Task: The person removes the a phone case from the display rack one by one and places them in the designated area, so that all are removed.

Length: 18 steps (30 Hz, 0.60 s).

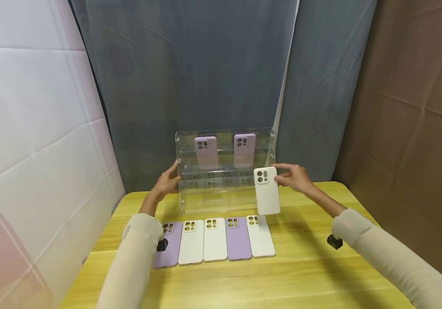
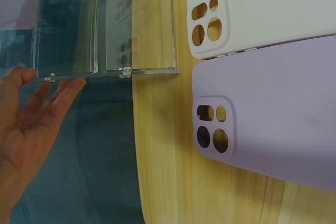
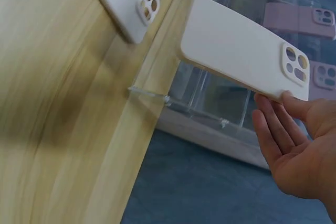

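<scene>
1. White case (image 1: 268,195) is held by its upper right edge, pinched between thumb and fingers of the right hand (image 1: 296,178).
2. Case is placed right of center in the frame, directly left of that hand; long axis near upright, slightly tilted, camera cutouts at the top.
3. Lower right part of the clear rack (image 1: 226,172) is overlapped by the case; whether they touch cannot be told.
4. Rack's left side is touched by the left hand (image 1: 165,182), fingers extended, nothing clasped; the case is far nearer the right hand.
5. 2 purple cases (image 1: 245,151) are stood on the rack, upper center; 5 cases (image 1: 215,240) are lined up below on the table (image 1: 275,279).
</scene>
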Motion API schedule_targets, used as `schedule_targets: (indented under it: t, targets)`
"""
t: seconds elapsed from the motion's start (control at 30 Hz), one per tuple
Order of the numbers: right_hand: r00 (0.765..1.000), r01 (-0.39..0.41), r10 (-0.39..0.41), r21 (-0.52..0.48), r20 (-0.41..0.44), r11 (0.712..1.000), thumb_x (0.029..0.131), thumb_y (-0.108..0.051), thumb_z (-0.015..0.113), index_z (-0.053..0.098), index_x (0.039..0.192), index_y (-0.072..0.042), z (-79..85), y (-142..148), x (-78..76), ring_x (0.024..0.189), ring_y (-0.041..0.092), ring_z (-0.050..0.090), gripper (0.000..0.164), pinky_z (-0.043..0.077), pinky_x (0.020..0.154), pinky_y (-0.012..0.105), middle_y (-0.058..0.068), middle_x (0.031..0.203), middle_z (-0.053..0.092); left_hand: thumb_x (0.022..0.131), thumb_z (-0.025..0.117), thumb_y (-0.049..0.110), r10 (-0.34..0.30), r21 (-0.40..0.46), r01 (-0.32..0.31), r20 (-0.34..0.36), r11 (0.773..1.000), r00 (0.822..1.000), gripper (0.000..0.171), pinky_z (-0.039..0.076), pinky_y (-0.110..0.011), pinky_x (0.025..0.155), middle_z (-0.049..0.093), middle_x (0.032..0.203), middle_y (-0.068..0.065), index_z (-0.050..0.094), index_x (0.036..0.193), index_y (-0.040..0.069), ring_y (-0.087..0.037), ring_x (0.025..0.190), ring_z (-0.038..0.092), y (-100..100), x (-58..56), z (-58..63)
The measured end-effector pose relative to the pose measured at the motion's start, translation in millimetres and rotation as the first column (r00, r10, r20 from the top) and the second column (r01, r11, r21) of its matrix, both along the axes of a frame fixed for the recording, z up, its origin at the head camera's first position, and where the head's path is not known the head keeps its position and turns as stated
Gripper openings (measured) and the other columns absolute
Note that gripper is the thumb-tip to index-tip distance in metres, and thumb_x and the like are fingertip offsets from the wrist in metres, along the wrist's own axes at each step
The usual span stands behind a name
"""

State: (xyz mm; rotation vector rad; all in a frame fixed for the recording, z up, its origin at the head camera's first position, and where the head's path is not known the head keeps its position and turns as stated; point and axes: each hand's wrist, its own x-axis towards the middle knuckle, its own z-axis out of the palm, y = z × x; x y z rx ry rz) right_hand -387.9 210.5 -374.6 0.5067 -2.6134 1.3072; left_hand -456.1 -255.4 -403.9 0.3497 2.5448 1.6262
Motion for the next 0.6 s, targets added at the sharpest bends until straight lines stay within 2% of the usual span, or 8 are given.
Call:
schedule_targets:
  t: [0.17, 0.37, 0.6]
  targets:
    - [0.998, 0.008, -0.009, 0.016, 0.068, 1.0, 0.098, -0.001, 0.071, 0.056, 0.148, 0.0, -6.8, 13.1, 2.8, 0.087, 0.036, 0.077, 0.052, 0.066, 0.073, 0.037, 0.027, 0.108, 0.075, 0.113, 0.043, 0.012, -0.001, 0.013, 0.001, 0.017, 1.0, 1.0, 0.074, 0.049, -0.062, 0.106, 0.03, 0.159, -0.036, -0.004, 0.167, 0.032, -0.05, 0.145, 0.037, 0.6, 0.1, 1.2]
    - [0.994, -0.005, 0.003, 0.025, 0.111, 1.0, 0.098, -0.002, 0.07, 0.053, 0.148, 0.004, -21.4, 26.8, 5.0, 0.084, 0.032, 0.078, 0.053, 0.066, 0.072, 0.036, 0.026, 0.104, 0.076, 0.113, 0.043, 0.012, 0.001, 0.029, -0.001, 0.024, 1.0, 1.0, 0.073, 0.046, -0.065, 0.107, 0.028, 0.161, -0.036, -0.002, 0.167, 0.031, -0.049, 0.146, 0.035, 1.0, 0.2, 1.4]
    - [0.989, -0.01, 0.007, 0.019, 0.151, 1.0, 0.099, -0.003, 0.07, 0.054, 0.147, 0.006, -35.8, 33.4, 8.7, 0.09, 0.042, 0.076, 0.051, 0.066, 0.07, 0.036, 0.028, 0.106, 0.075, 0.113, 0.042, 0.01, 0.005, 0.028, -0.005, 0.025, 1.0, 1.0, 0.073, 0.045, -0.066, 0.107, 0.028, 0.16, -0.036, -0.003, 0.167, 0.031, -0.049, 0.147, 0.035, -0.2, -0.7, 0.9]
